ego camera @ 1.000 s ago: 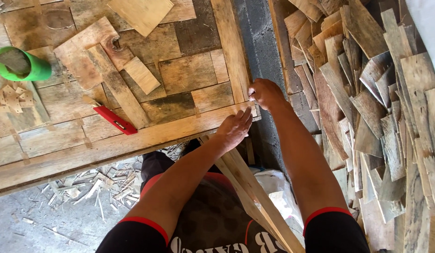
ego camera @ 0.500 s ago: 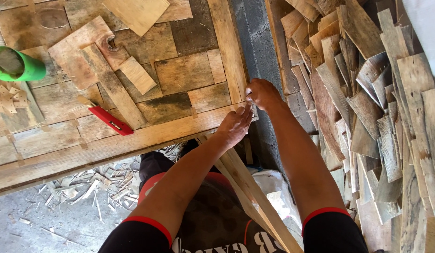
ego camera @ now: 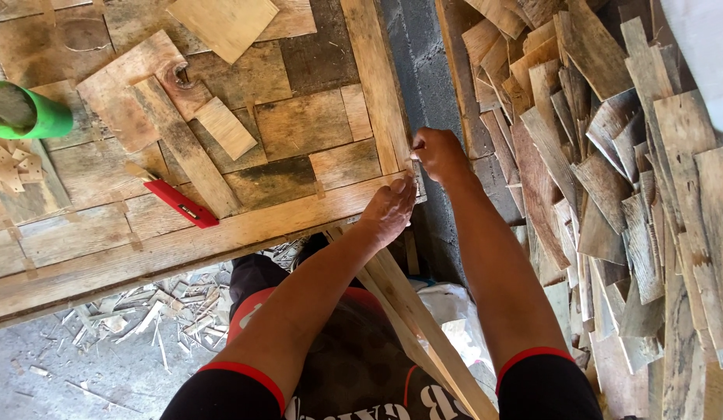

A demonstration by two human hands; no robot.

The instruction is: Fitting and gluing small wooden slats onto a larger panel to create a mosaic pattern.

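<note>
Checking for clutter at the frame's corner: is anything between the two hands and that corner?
Nothing visible. The left hand rests on the wooden frame at its corner, and the right hand touches the corner's edge from the side. The red tool and loose board lie farther left.

Bare forearms emerge from short black sleeves (ego camera: 237, 389) with red-trimmed cuffs.
</note>
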